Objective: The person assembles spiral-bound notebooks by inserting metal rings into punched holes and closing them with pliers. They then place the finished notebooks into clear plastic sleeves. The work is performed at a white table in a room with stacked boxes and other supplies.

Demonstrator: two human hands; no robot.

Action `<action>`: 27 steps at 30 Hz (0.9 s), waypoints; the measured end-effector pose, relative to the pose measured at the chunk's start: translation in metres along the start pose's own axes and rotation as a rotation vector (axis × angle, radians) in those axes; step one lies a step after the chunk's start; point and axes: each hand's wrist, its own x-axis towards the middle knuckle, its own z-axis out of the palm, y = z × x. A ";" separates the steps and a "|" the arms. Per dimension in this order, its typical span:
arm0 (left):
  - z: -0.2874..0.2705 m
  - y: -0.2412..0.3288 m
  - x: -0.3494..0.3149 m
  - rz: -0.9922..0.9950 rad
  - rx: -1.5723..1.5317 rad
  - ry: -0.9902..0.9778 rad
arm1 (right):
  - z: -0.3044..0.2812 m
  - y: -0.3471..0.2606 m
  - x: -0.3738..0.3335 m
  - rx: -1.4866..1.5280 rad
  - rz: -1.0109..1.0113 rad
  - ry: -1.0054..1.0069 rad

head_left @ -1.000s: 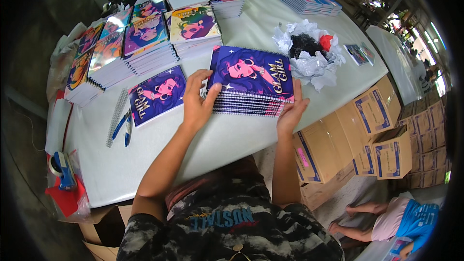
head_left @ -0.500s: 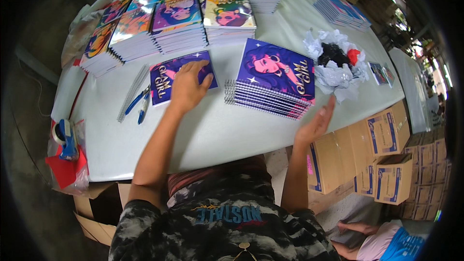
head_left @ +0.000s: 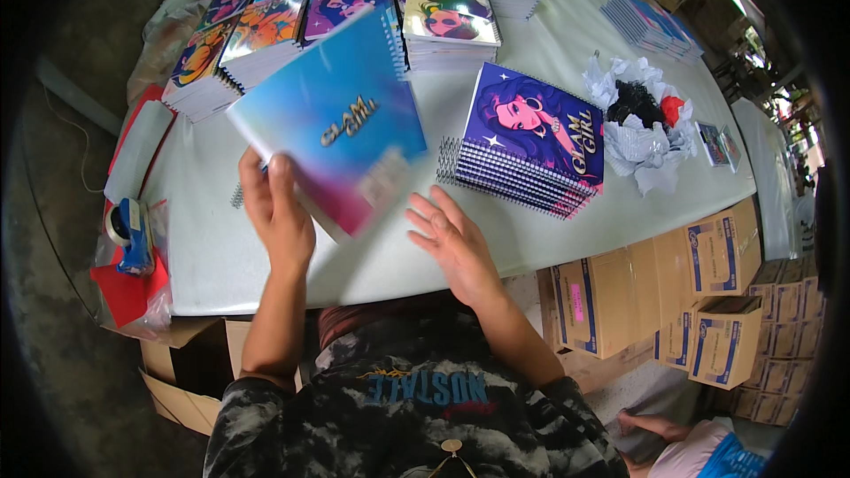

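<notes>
Gripped at its lower left corner by my left hand (head_left: 282,217), a spiral notebook (head_left: 310,106) is lifted and tilted above the table. Its blue-to-pink cover faces up, blurred by motion, with the wire binding along the upper right side. My right hand (head_left: 459,250) hovers just below and right of it, fingers spread, holding nothing. Right of the lifted notebook sits a stack of purple spiral notebooks (head_left: 540,124), a woman drawn on the top cover, their wire bindings toward me. One end of a loose wire coil (head_left: 236,196) shows beside my left hand; the rest is hidden.
Several stacks of colourful notebooks (head_left: 452,13) stand at the back left. Crumpled paper and plastic (head_left: 651,159) lies on the right of the white table (head_left: 372,279). A blue tape dispenser (head_left: 135,235) rests at the left edge. Cardboard boxes (head_left: 611,288) stand below right; a person's legs (head_left: 664,429) show beyond.
My left hand, earlier flat on a purple notebook, now holds a notebook up with its blue cover showing. My right hand has moved left, away from the stack's right side. The view has shifted slightly.
</notes>
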 end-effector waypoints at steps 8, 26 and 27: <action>-0.040 0.014 -0.022 -0.101 -0.135 -0.234 | -0.015 -0.038 0.009 -0.361 -0.320 -0.148; -0.090 -0.119 0.107 -0.094 1.459 -0.386 | -0.032 -0.013 0.014 -0.600 -0.334 -0.184; -0.095 -0.120 0.112 -0.107 1.470 -0.395 | -0.022 -0.014 0.012 -0.510 -0.347 -0.184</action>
